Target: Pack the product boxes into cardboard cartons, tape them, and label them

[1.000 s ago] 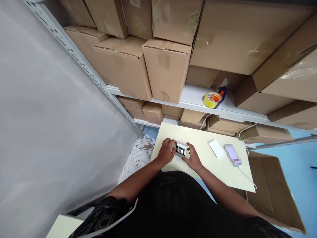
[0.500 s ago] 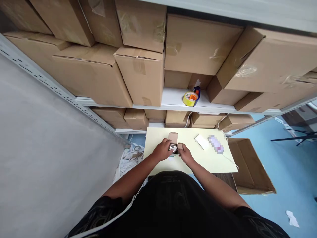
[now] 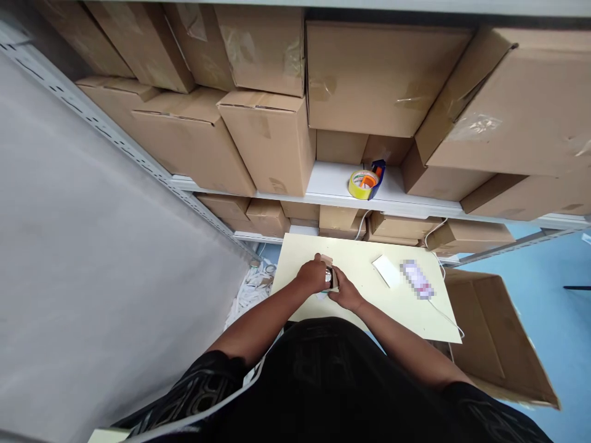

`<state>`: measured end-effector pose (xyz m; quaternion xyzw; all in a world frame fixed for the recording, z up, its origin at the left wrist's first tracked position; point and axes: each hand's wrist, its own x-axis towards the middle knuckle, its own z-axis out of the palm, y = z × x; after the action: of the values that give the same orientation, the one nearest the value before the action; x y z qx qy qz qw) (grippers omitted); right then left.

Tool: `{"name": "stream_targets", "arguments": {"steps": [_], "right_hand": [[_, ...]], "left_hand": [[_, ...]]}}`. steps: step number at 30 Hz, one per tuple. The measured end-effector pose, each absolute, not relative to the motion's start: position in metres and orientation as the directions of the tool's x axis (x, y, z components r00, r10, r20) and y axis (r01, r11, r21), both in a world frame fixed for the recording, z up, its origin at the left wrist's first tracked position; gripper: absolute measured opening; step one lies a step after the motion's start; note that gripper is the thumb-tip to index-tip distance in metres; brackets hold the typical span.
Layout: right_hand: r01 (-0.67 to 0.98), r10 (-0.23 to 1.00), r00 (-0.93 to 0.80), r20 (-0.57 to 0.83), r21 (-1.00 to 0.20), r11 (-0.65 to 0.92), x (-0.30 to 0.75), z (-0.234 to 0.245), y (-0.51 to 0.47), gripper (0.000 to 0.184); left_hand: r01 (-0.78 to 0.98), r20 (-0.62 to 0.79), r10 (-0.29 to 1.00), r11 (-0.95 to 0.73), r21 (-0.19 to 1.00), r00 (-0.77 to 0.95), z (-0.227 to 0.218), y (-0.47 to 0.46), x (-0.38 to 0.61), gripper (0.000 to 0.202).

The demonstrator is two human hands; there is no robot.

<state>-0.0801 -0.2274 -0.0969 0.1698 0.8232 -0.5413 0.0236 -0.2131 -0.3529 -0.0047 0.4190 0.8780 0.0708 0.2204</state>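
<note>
Between my hands, over the pale yellow table [image 3: 360,314], is a small cardboard box [image 3: 335,280] with its top open. A brown flap [image 3: 326,259] sticks up at its far side. Inside shows part of a round, silvery item [image 3: 328,276]; I cannot make out its kind. My left hand [image 3: 313,277] is closed on the box's left side, its fingers reaching over the opening and hiding much of the flap. My right hand [image 3: 346,291] grips the box's right side, thumb and fingers closed on the wall.
To the right on the table lie a white flat piece [image 3: 386,271] and a blurred-out object [image 3: 418,280] with a cable. A yellow tape roll in a dispenser [image 3: 364,183] sits on the shelf [image 3: 330,178] among cardboard cartons [image 3: 268,138]. A large open carton [image 3: 498,335] stands right of the table.
My left hand has moved over the box opening and now covers more of the flap and the round item. My right hand has shifted along the box's right side. The whole view has shifted slightly.
</note>
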Motion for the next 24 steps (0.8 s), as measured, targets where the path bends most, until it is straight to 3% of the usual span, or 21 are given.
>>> {"name": "stream_targets", "arguments": {"steps": [2, 5, 8, 10, 14, 18, 20, 22, 24], "right_hand": [[0.331, 0.301, -0.928, -0.22, -0.86, 0.39, -0.083, -0.096, -0.229, 0.088], [0.376, 0.349, -0.906, -0.24, -0.835, 0.402, -0.09, -0.092, -0.231, 0.077], [0.393, 0.36, -0.897, -0.258, -0.839, 0.377, -0.101, -0.088, -0.233, 0.08], [0.395, 0.361, -0.893, -0.269, -0.853, 0.341, -0.108, -0.086, -0.233, 0.089], [0.347, 0.406, -0.893, -0.193, -0.871, 0.349, -0.105, -0.073, -0.227, 0.102], [0.223, 0.551, -0.834, 0.022, -0.9, 0.374, -0.08, -0.036, -0.225, 0.071], [0.195, 0.568, -0.823, -0.019, -0.948, 0.251, -0.071, -0.014, -0.231, 0.052], [0.187, 0.458, -0.874, -0.16, -0.982, 0.014, -0.069, 0.006, -0.243, 0.047], [0.22, 0.225, -0.932, -0.283, -0.937, -0.27, -0.074, 0.021, -0.257, 0.055]], "left_hand": [[0.722, -0.242, 0.792, 0.61, 0.326, -0.56, 0.004, -0.357, -0.214, 0.049], [0.769, 0.039, 0.825, 0.507, 0.39, -0.564, 0.026, -0.368, -0.216, 0.041], [0.741, 0.299, 0.754, 0.348, 0.574, -0.585, 0.054, -0.386, -0.223, 0.043], [0.656, 0.354, 0.674, 0.257, 0.71, -0.648, 0.069, -0.399, -0.229, 0.05], [0.435, 0.29, 0.545, 0.155, 0.887, -0.787, 0.083, -0.424, -0.247, 0.052], [0.174, 0.179, 0.469, -0.053, 0.983, -0.865, 0.076, -0.437, -0.261, 0.048], [0.036, 0.112, 0.477, -0.166, 0.985, -0.872, 0.072, -0.438, -0.263, 0.047], [-0.104, 0.044, 0.502, -0.264, 0.959, -0.864, 0.07, -0.435, -0.261, 0.049], [-0.226, -0.017, 0.542, -0.321, 0.92, -0.84, 0.072, -0.43, -0.256, 0.053]]}}
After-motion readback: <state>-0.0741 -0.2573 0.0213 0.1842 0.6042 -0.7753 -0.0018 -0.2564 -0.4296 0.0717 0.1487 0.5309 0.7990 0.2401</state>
